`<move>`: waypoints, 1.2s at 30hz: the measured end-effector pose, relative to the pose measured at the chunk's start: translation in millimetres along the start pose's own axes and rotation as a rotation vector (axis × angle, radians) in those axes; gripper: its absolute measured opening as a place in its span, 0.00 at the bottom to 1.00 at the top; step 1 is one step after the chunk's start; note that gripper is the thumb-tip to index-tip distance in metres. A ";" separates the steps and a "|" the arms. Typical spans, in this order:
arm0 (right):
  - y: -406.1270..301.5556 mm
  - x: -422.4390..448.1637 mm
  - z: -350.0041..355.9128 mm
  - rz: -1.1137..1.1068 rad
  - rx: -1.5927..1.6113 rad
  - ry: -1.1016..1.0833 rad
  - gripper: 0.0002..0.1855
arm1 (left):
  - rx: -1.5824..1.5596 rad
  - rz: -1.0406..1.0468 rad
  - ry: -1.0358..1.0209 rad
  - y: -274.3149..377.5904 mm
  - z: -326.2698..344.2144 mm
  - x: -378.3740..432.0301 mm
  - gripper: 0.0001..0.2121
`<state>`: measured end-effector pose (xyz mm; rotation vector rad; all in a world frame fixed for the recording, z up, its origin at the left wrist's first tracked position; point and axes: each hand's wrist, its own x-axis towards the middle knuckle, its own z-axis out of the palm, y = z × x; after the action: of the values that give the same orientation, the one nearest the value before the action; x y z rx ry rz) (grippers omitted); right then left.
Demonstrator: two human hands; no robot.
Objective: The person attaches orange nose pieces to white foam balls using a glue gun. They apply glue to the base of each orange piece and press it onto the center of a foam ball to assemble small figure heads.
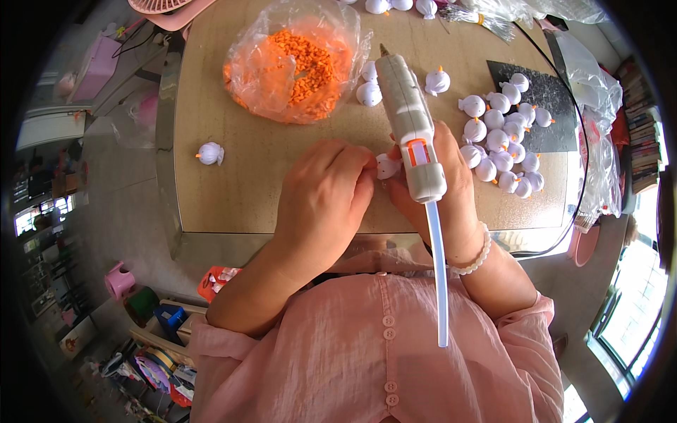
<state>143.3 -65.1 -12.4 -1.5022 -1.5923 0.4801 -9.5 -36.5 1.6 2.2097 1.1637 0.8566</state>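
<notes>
My right hand (pixel 449 169) holds a white hot glue gun (pixel 410 113), its nozzle toward the far side of the table and a long glue stick (pixel 440 285) trailing from its rear. The same hand's fingers also steady a small white cloth-covered ball head (pixel 387 166) with dark eye dots. At that head's left side, the thumb and forefinger of my left hand (pixel 328 195) are pinched together; anything between them is hidden. Beyond my hands sits a clear plastic bag of small orange pieces (pixel 304 69). A finished-looking white head with an orange nose (pixel 210 154) lies to the left.
Several white heads with orange noses (pixel 497 140) cluster at the right, partly on a dark sheet (pixel 552 121). Another head (pixel 437 81) and two stacked close together (pixel 369 94) lie beyond my hands. A black cable (pixel 586 132) curves along the table's right edge. A pink fan (pixel 164 10) stands far left.
</notes>
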 end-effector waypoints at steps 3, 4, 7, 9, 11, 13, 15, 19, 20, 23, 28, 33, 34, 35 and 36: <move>0.5 -0.6 -0.2 0.032 0.035 -0.002 0.19 | 0.005 0.008 -0.002 0.1 0.4 0.9 0.04; 0.4 -0.8 0.0 0.047 0.048 -0.003 0.19 | 0.006 0.010 -0.002 0.4 0.4 1.2 0.04; 0.7 -0.9 -0.3 0.054 0.047 -0.017 0.20 | 0.005 0.031 0.019 -0.8 0.2 1.3 0.05; 1.2 -0.6 -1.8 0.068 0.047 -0.039 0.21 | -0.020 0.019 0.028 -2.2 0.1 0.8 0.07; 1.9 -0.7 -3.9 0.105 0.062 -0.069 0.23 | -0.070 -0.026 0.025 -3.2 0.3 -0.6 0.08; 10.7 -5.5 -2.2 0.212 0.215 -0.094 0.25 | -0.102 -0.133 0.016 -3.1 0.7 -4.4 0.09; 14.4 -6.1 -0.9 0.246 0.311 -0.094 0.24 | -0.099 -0.145 0.006 -5.1 1.7 -6.8 0.11; 7.5 -0.4 -2.6 0.237 0.171 -0.089 0.21 | -0.048 -0.054 0.014 -9.0 8.1 -5.3 0.14; 4.2 0.9 -3.0 0.268 0.212 -0.090 0.21 | -0.043 -0.049 0.023 -8.7 9.6 -5.4 0.15; 2.6 1.7 -3.0 0.290 0.302 -0.081 0.21 | -0.047 -0.057 0.031 -8.6 12.2 -6.9 0.15; 1.9 4.7 -13.6 0.309 0.405 -0.065 0.21 | -0.009 0.024 0.016 -5.0 16.8 -1.8 0.14; 1.9 15.8 -36.8 0.318 0.566 0.044 0.22 | 0.074 0.068 -0.021 2.1 17.9 10.9 0.13; 2.6 17.0 -42.9 0.338 0.592 0.055 0.23 | 0.090 0.085 -0.020 3.2 21.0 14.6 0.12; 1.7 17.6 -43.4 0.347 0.606 0.146 0.26 | 0.106 0.102 -0.020 4.7 25.0 18.7 0.12; 1.5 19.3 -46.5 0.327 0.608 0.175 0.25 | 0.113 0.105 -0.030 7.8 29.0 22.9 0.11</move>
<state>183.0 -59.7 18.1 -1.2811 -0.9418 0.8979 25.6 -24.9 -6.1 2.3848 1.1152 0.8146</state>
